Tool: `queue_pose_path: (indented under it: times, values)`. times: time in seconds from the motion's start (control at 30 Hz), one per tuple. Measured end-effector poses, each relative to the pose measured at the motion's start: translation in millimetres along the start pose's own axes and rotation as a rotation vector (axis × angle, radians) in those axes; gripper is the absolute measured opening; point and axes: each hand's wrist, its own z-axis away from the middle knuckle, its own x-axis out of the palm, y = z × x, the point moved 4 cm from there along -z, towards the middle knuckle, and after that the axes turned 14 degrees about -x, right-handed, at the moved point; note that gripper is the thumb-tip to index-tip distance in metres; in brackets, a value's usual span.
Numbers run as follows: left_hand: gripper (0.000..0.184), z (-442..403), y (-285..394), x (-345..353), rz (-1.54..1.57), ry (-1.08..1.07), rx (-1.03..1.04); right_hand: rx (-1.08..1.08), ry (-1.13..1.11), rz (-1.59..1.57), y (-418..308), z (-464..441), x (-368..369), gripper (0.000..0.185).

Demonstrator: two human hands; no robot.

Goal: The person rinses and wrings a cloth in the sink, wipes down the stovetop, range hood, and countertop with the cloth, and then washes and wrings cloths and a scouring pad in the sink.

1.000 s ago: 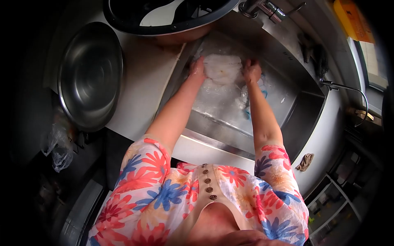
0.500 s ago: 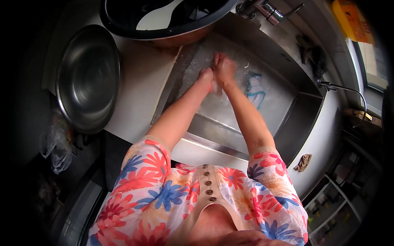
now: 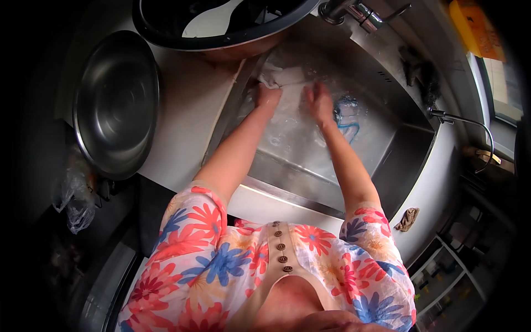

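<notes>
In the wet steel sink [image 3: 310, 149], my left hand [image 3: 269, 96] is closed on one edge of a wet white cloth [image 3: 289, 76]. The cloth spreads out to the right of its fingers, partly crumpled. My right hand [image 3: 319, 102] is a little apart from the cloth, fingers stretched out and slightly blurred, holding nothing I can see. Just right of it, a pale cloth with blue edging [image 3: 347, 117] lies in shallow water on the sink floor.
A large dark-rimmed pot [image 3: 260, 37] with a white utensil stands at the back left of the sink. A steel basin [image 3: 117, 105] sits on the left counter [image 3: 185, 105]. Behind are a faucet [image 3: 365, 17] and a thin curved spout [image 3: 487, 130]. A brown rag [image 3: 408, 219] lies at right.
My hands were together, squeezing or rubbing something mostly hidden. Now they are apart, the left shifted left with the white cloth opened out, the right moved slightly right with fingers extended.
</notes>
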Motion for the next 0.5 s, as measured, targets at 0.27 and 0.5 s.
queue_pose_path:
  times: [0.27, 0.5]
  values:
    - [0.042, 33.4, 13.7, -8.6, 0.471, -0.408, -0.408, 0.174, -0.026, -0.264, 22.7, -9.3, 11.6, 0.018]
    - [0.033, 56.4, 24.3, -11.7, 0.704, -0.734, -0.465, -0.325, 0.067, -0.19, -153.5, 1.8, 7.9, 0.03]
